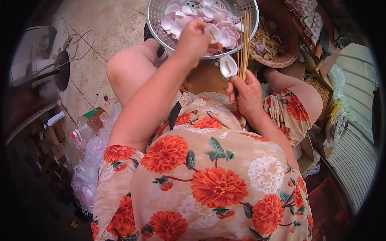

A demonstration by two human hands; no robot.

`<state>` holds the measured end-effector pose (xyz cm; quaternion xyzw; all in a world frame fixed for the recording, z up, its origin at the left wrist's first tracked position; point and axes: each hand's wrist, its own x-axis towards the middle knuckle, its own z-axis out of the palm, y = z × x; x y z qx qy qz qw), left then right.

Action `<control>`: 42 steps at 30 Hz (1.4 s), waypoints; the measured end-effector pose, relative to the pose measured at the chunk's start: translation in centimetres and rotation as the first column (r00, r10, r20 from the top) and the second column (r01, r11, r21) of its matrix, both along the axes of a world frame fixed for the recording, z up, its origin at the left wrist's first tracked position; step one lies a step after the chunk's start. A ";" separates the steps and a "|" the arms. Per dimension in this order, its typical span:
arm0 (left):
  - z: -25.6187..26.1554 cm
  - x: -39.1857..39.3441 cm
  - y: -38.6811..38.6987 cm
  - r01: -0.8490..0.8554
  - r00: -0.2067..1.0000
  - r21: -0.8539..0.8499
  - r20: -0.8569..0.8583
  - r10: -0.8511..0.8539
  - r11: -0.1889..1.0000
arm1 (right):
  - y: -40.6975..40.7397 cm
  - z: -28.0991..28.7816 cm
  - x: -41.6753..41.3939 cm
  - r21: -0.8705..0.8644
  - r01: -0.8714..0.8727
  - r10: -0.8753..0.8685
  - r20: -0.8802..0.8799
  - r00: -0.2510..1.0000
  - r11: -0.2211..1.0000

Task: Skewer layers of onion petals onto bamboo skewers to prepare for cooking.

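Observation:
My left hand [196,42] is at the rim of a perforated metal colander [155,28], its fingers closed on a white onion piece [213,33] on a thin bamboo skewer. A second cupped onion piece [228,67] sits lower on what looks like the same skewer, just above the fingertips of my right hand [247,93]. That hand grips an upright bundle of bamboo skewers [245,48]. Many pale pink and white onion pieces [193,19] lie in the colander. Whether the right fingertips also pinch the skewer's lower end cannot be told.
A brown basin [289,61] of peelings and scraps stands right of the colander. Beyond it, loaded skewers [310,21] lie near a knife [324,39]. More skewers [316,87] sit beside my right knee. Plastic bags [93,168] and a plastic jug [87,125] are at left.

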<state>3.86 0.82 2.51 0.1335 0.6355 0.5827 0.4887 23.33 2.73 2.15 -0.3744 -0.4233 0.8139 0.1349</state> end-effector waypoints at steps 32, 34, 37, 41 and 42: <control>-3.8 -2.4 2.6 0.190 0.150 -0.375 -0.902 -0.404 0.907 | 1.7 -0.3 0.9 0.047 0.248 -0.250 0.024 0.968 0.968; -3.4 -3.9 2.3 0.106 0.471 -0.296 -0.826 -0.310 0.949 | 1.5 -0.2 0.9 0.059 0.212 -0.213 0.017 0.977 0.976; -1.5 -4.6 2.0 -0.087 0.922 -0.105 -0.386 0.040 0.991 | 1.3 0.0 1.0 0.022 0.139 -0.138 -0.028 0.990 0.990; -0.9 -6.4 1.2 -0.252 0.968 0.022 0.005 0.252 0.967 | 0.9 0.1 1.1 0.033 0.017 -0.017 -0.011 1.000 0.999; -0.8 -6.7 0.9 -0.233 0.972 0.076 0.017 0.233 0.969 | 0.8 0.3 1.1 0.025 -0.008 0.008 -0.001 1.000 1.000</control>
